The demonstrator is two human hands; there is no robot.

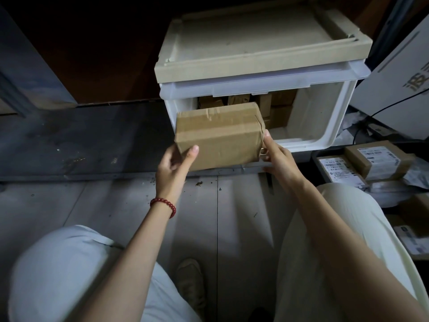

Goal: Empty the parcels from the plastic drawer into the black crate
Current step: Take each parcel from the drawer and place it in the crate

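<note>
Gripping a brown taped cardboard parcel (218, 138) by its two ends, both hands hold it just in front of the open white plastic drawer (336, 126). The left hand (173, 167) clasps the parcel's lower left corner, thumb on the front face. The right hand (278, 159) clamps the right end, fingers curled round its edge. Deeper inside the drawer lie more brown parcels (278, 105). A beige lid (255, 38) sits on top of the drawer. Right of the drawer and lower, a black crate (315, 160) holds labelled parcels (376, 159). A red bead bracelet (163, 204) circles the left wrist.
</note>
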